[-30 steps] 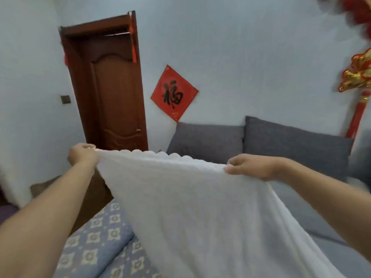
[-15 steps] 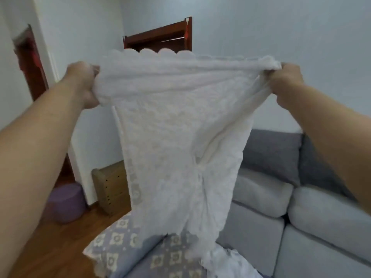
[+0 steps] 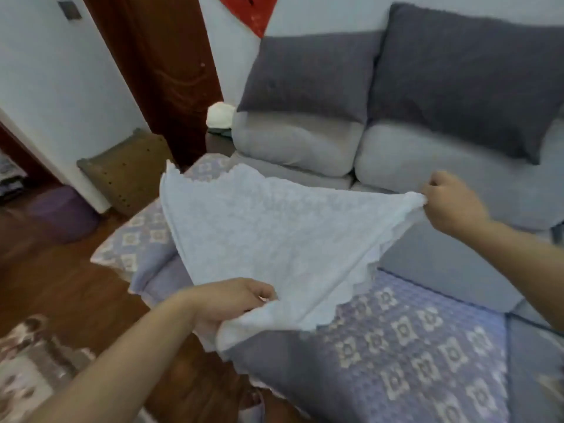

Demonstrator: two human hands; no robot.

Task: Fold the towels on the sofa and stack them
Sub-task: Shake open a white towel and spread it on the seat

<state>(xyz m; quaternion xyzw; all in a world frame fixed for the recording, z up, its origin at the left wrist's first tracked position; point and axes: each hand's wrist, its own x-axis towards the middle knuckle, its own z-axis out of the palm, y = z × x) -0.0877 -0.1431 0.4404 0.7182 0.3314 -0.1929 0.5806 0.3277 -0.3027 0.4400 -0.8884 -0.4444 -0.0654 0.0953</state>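
A white towel with a scalloped edge is spread out in the air above the sofa seat. My left hand pinches its near corner close to the front of the seat. My right hand pinches the opposite corner, farther back and to the right, in front of the light grey back cushions. The far corner of the towel floats free toward the left end of the sofa. The sofa is grey, and a blue patterned cover lies over its seat.
Two dark grey pillows lean against the sofa back. A dark wooden door stands behind the sofa's left end, with a white bundle beside it. A brown box and a purple stool sit on the wood floor at left.
The towel was held high and hanging in front of me; it has swung down and now lies nearly flat above the seat. Both hands dropped, the left one nearer me.
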